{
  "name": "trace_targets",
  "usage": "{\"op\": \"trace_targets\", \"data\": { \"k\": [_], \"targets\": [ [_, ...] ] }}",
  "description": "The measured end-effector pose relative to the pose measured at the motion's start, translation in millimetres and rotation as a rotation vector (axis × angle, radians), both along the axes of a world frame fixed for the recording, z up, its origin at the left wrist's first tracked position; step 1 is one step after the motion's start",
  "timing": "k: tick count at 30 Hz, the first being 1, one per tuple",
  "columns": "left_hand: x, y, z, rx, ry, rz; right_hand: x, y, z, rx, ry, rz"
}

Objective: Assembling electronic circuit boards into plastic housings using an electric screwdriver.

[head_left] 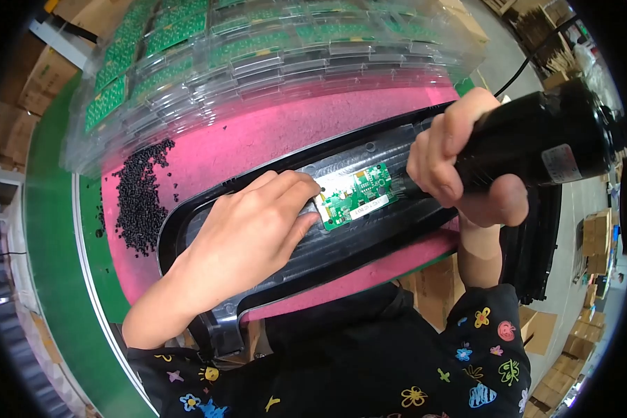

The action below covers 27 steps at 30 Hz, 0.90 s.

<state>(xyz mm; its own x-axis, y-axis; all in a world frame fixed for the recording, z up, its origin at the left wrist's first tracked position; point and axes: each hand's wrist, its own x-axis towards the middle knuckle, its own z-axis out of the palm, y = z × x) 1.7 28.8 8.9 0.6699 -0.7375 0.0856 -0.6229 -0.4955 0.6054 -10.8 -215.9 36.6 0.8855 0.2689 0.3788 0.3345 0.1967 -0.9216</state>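
Our left hand (247, 233) presses fingertips on the green circuit board (357, 196) seated in the black housing (369, 157). Our right hand (460, 164), its grip wrapped around the black electric screwdriver (536, 143), sits just right of the board. A white rectangular label (561, 164) marks the tool; clear trays (258, 63) lie beyond.

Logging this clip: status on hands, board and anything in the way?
Left hand pressing circuit board into black housing. Right hand gripping electric screwdriver at board's edge. Nothing blocking.

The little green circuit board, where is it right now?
In the head view the green circuit board sits centre frame in the black plastic housing, between the left hand and the right hand gripping a black power screwdriver.
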Motion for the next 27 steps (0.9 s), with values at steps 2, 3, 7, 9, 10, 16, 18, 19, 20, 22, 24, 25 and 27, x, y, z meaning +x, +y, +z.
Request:
{"op": "trace_targets", "data": {
  "k": [2,3,7,9,10,16,18,19,20,22,24,25,27],
  "targets": [
    [0,2,1,0.005,-0.014,0.007,0,5,0,-0.017,0.013,-0.046],
    [1,2,1,0.008,-0.020,0.009,2,6,-2,-0.016,0.007,-0.045],
    [3,0,8,0.037,-0.044,0.015,8,-9,-7,0.164,-0.054,-0.036],
    [4,-2,5,0.030,-0.039,0.007,9,-10,-3,0.381,0.091,-0.150],
    [4,-3,6,0.039,-0.024,0.008,11,-8,4,0.382,0.198,-0.341],
    [-9,0,14,0.011,-0.114,0.031,20,-19,1,0.677,0.435,-0.369],
    [-9,-2,22,-0.018,-0.174,0.055,1,-23,4,0.643,0.389,-0.284],
    [-8,0,26,-0.011,-0.186,0.108,-11,-22,6,0.635,0.383,-0.267],
    [-9,7,32,0.035,-0.267,0.158,-26,-23,5,0.680,0.426,-0.284],
    [-1,18,38,0.123,-0.346,0.230,-50,-32,25,0.522,0.334,-0.349],
    [7,37,38,0.258,-0.367,0.262,-65,-61,16,0.429,0.126,-0.512],
    [11,50,35,0.435,-0.323,0.253,-68,-77,17,0.352,0.033,-0.657],
    [15,58,20,0.406,-0.204,0.219,-71,-125,13,0.212,-0.078,-0.931]
  ]
}}
